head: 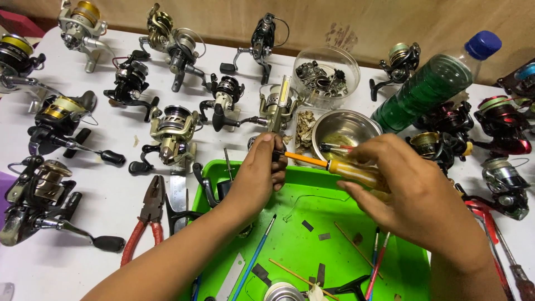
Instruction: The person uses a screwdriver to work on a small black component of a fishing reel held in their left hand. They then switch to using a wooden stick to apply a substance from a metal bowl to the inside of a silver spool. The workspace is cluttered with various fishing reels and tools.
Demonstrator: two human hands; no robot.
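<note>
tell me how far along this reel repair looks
Done: some stripping, it seems; small loose parts lie in the green tray and the clear round tub. In hand: the left hand grips a small part while the right hand drives a yellow-handled screwdriver into it. Left: many fishing reels, such as the gold one, stand whole on the white table; whether they need work cannot be told.

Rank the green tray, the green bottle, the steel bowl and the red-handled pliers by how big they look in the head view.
1. green tray
2. green bottle
3 and 4. steel bowl and red-handled pliers: these look alike, and the pliers lie nearer the camera, so no ranking between them.
</note>
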